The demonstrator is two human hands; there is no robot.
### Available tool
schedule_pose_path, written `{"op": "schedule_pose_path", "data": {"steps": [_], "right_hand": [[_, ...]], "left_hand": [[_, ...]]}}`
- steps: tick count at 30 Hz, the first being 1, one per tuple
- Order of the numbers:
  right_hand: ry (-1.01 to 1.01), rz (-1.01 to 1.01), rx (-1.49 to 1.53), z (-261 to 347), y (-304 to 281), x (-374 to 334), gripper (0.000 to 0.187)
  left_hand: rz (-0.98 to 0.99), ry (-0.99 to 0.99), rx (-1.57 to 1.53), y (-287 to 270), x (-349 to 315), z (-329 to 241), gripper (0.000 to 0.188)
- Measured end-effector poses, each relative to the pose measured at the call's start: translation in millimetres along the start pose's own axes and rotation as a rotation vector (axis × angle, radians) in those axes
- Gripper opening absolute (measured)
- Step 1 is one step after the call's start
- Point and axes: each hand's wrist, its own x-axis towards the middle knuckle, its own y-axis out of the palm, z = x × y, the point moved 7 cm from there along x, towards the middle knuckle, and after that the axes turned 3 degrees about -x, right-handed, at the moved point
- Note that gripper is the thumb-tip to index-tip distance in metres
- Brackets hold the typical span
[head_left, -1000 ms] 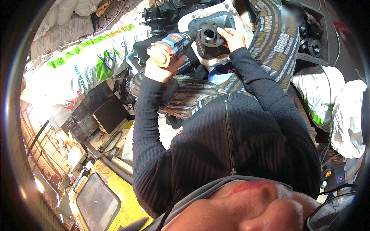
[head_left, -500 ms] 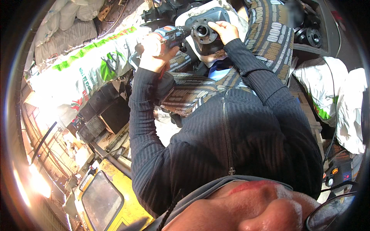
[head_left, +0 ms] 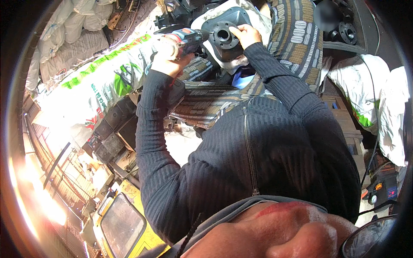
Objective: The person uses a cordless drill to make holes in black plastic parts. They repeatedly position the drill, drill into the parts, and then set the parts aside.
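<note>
My left hand (head_left: 169, 65) is closed around a cordless drill (head_left: 187, 41) with a blue and red body. The drill's dark front end points right, at the left edge of a black metal flanged part (head_left: 229, 46); whether its tip touches cannot be made out. That part has a square base, a round flange with bolt holes and a hollow centre. It rests over a whitish cloth or bag (head_left: 263, 21) between my patterned trouser legs (head_left: 292, 53). My right hand (head_left: 248, 36) grips the flange's right edge, thumb and fingers bent.
White and green sacks (head_left: 92, 88) are piled at the left, with more sacks (head_left: 359, 88) at the right. A grey crate (head_left: 359, 45) of similar black parts stands at the upper right. Further black parts (head_left: 174, 17) lie beyond the drill. A yellow machine cab (head_left: 124, 223) is at the lower left.
The whole view has shifted slightly, so hands, drill and flanged part sit a little further left. Both hands keep their holds, and the drill stays at the flange's left side.
</note>
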Motion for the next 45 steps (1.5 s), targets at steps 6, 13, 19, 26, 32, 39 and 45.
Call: {"op": "schedule_pose_path", "data": {"steps": [6, 13, 19, 26, 32, 39, 45], "right_hand": [[-0.040, -0.033, -0.013, -8.0, 3.9, 3.9, 0.036], [0.004, -0.025, 0.030, -5.8, 2.7, 3.9, 0.034], [0.081, 0.020, 0.088, -8.7, 3.0, 3.3, 0.033], [-0.036, -0.045, -0.012, -10.1, 3.8, 12.0, 0.033], [0.063, 0.035, 0.452, -18.0, -14.0, 7.8, 0.037], [0.255, 0.736, 1.141, 16.5, -3.8, -50.3, 0.040], [0.214, 0.801, 1.178, 32.1, -3.6, -63.9, 0.041]], "left_hand": [[0.094, -0.139, 0.216, -3.4, 9.3, 5.0, 0.039], [0.119, 0.087, -0.174, 5.6, 35.3, 22.7, 0.038], [0.195, 0.207, 0.599, 11.1, 38.5, 14.2, 0.041], [0.045, -0.105, 0.190, 9.4, 7.9, 17.3, 0.043], [-0.046, 0.023, -0.254, 12.8, -60.0, -3.1, 0.037], [0.014, 0.277, -0.071, 32.9, -105.8, -26.8, 0.042], [0.005, 0.307, 0.017, 45.9, -103.9, -13.0, 0.048]]}}
